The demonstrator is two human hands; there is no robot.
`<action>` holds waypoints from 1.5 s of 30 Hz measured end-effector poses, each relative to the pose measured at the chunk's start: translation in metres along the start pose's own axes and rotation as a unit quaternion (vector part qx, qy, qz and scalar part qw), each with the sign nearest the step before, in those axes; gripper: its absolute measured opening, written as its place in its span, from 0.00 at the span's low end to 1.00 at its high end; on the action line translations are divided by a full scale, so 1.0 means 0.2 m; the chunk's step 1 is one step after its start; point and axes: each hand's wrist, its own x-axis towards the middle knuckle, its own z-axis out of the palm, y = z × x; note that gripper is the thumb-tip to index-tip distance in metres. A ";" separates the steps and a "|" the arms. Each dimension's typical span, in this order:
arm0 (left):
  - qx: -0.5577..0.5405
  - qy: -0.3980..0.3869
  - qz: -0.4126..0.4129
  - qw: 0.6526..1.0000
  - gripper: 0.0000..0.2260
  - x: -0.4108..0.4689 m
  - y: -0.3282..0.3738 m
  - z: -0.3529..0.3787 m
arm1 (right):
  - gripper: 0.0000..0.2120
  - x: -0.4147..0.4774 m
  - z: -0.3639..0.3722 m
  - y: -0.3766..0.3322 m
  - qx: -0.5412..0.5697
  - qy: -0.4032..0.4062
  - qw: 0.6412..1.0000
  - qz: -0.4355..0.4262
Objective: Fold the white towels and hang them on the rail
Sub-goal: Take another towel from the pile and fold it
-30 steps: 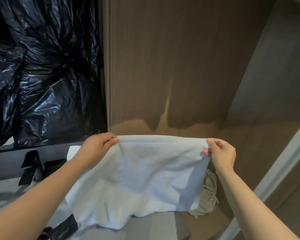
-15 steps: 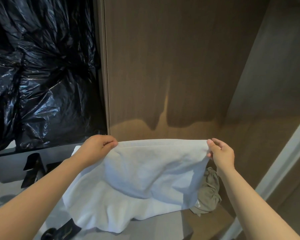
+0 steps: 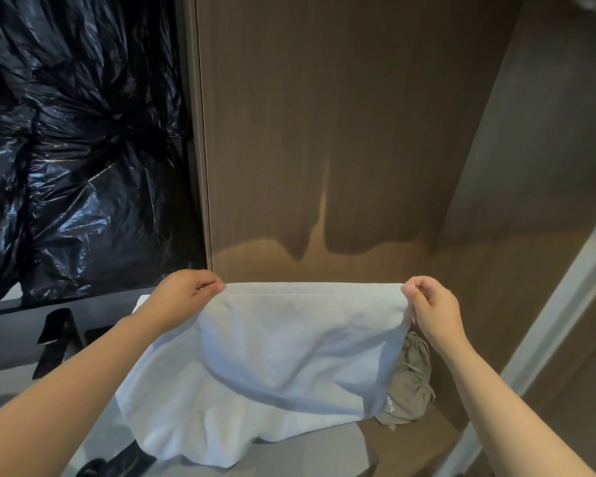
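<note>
Holding noted, head view, the only view.

- White towel (image 3: 289,346): stretched by its top hem between both hands, in front of a brown wooden panel (image 3: 324,132). The upper layer sags in the middle. The lower part lies bunched on a grey surface (image 3: 307,452).
- Left hand (image 3: 186,290): fingers curled, pinching the towel's top left corner.
- Right hand (image 3: 430,308): thumb and fingertips pinching the top right corner.
- Olive-green cloth (image 3: 412,380): crumpled, just beside the towel's lower right edge and partly behind it.
- Black plastic sheet (image 3: 76,149): crinkled, upper left.
- Dark objects (image 3: 59,335): on the surface at left, too dim to name.
- Rail: not in view.

Risks, as judged:
- Both grips are light corner pinches, so a quick lift could pull a corner free and drop the hem.
- The bunched lower part may fold crooked unless it is shaken flat first.
- The trailing edge could snag the green cloth and drag it along.
- The slack middle suggests uneven tension, which would leave the halves misaligned.
</note>
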 end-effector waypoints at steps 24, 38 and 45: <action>0.136 -0.068 0.159 0.975 0.10 -0.10 0.31 0.15 | 0.09 -0.43 0.53 -0.27 -0.003 -0.252 0.962 -0.101; 0.077 -0.050 0.062 0.994 0.11 -0.32 0.05 0.04 | 0.08 -0.24 0.48 -0.31 -0.046 -0.147 0.974 -0.167; 0.034 -0.046 0.017 0.998 0.12 -0.30 -0.02 0.10 | 0.07 -0.18 0.45 -0.34 -0.091 -0.147 0.972 -0.162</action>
